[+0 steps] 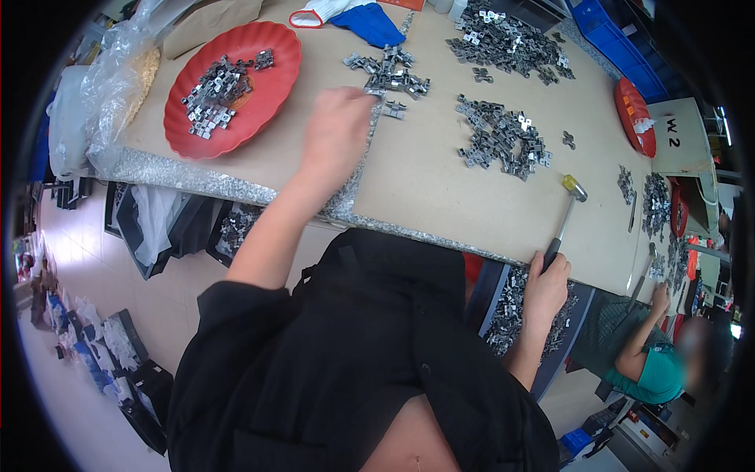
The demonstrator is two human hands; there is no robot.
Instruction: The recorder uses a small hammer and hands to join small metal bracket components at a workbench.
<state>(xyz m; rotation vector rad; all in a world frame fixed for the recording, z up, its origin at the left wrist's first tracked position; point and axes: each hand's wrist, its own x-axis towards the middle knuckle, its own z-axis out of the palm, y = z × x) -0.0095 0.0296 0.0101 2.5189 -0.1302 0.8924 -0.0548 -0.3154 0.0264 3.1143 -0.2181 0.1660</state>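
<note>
My left hand (340, 130) is over the table, its fingers curled together and blurred. Its fingertips reach the near edge of a small pile of metal clips (397, 75), and whatever they pinch is too smeared to make out. At the table's front edge, my right hand (546, 287) is closed round the black grip of a hammer (576, 189). The hammer's head, yellow at one end and metal at the other, rests on or just above the tabletop. Another heap of metal clips (503, 138) lies beyond the hammer, to its left.
Left of my left hand sits a scalloped red tray (279, 98) with metal clips in it. A larger clip heap (503, 43), a blue cloth (373, 25) and a blue crate (617, 47) are farther back. At far right, a person in a green top (657, 374) works at the same table.
</note>
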